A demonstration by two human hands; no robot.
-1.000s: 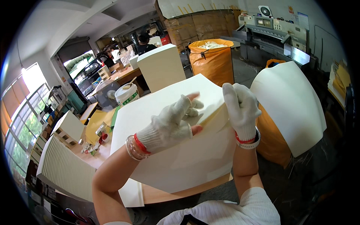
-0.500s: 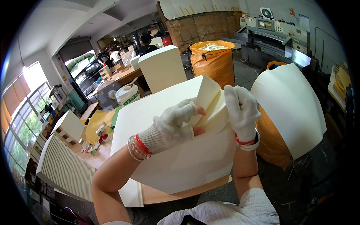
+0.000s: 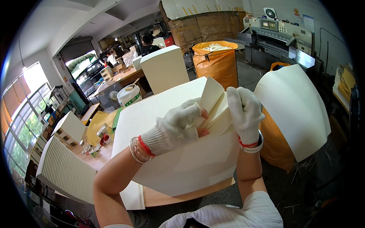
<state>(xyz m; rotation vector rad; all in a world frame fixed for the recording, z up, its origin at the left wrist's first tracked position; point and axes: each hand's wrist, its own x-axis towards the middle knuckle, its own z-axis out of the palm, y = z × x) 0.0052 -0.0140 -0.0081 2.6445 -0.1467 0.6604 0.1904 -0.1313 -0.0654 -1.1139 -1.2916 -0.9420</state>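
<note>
White paper stack [image 3: 182,167], one, lay on the wooden table [image 3: 156,199] before the person, its far right corner raised in a flap. Left to right: one ridged white stack [image 3: 68,174], one grey fan [image 3: 108,95], one white bucket [image 3: 124,96] with a green label; a brush-like tool [image 3: 133,84] lay across its top, contents unclear. One upright white block [image 3: 167,70] stood behind. Two gloved hands: left hand [image 3: 176,123] had thumb and index slightly apart at the flap, firm hold cannot be told; right hand [image 3: 245,110] was curled at the stack's right edge, whether gripping paper cannot be told. Two orange bags: the upright bag [image 3: 216,68] held white paper strips [image 3: 215,47]; the lower bag [image 3: 277,140] was partly hidden behind one curved white sheet [image 3: 296,110], contents unclear.
</note>
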